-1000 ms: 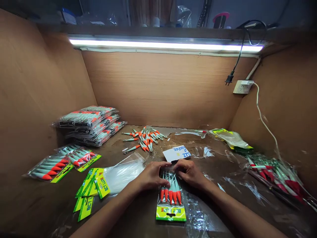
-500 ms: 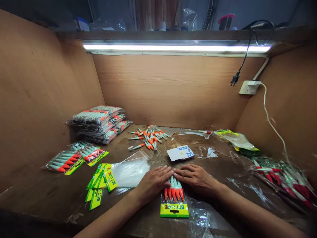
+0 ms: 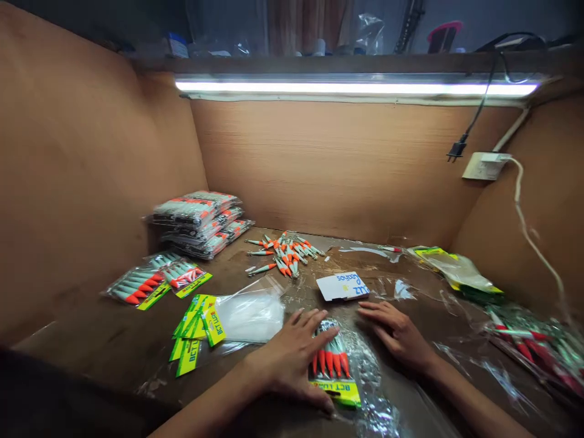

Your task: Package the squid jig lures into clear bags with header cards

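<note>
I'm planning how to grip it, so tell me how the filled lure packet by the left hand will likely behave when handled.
The packet will probably feel slick, given its shiny clear plastic. Its middle may stay fairly stiff, as the lures lie side by side in it; lying flat, it seems unlikely to roll.

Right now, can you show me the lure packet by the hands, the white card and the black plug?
Lure packet (image 3: 336, 365): head view, on the orange ends inside.
White card (image 3: 342, 287): head view, middle of its upper face.
Black plug (image 3: 457, 149): head view, body above the prongs.
</note>
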The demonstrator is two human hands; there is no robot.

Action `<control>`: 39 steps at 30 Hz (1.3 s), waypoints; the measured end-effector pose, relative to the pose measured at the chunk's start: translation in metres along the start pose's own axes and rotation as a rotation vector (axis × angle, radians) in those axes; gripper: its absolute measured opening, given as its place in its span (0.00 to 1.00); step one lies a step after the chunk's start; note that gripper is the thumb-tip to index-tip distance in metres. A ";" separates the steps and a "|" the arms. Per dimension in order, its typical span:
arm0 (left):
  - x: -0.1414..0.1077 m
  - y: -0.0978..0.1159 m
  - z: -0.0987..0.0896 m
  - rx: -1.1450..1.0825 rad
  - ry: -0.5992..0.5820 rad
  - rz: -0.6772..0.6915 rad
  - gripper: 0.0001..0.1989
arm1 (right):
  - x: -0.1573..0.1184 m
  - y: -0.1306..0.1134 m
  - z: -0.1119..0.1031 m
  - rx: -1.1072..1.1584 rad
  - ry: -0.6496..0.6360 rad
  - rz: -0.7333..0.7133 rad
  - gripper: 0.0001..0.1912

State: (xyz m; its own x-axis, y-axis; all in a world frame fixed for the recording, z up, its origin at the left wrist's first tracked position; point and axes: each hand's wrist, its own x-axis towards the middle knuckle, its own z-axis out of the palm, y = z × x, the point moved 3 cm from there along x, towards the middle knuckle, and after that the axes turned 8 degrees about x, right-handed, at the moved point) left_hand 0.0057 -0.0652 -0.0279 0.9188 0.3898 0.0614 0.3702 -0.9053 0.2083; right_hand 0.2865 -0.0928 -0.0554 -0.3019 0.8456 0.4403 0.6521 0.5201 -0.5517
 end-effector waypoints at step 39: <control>-0.213 -0.171 -0.152 0.671 0.796 -0.514 0.14 | 0.126 -0.039 0.037 -0.396 0.071 -0.076 0.11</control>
State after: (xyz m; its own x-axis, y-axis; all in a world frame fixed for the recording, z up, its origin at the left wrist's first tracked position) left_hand -0.2738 0.0317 0.0715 0.3815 0.5175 0.7659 0.8919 -0.4236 -0.1581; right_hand 0.1974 -0.0025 -0.0043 -0.3194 0.7890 0.5248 0.8514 0.4821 -0.2068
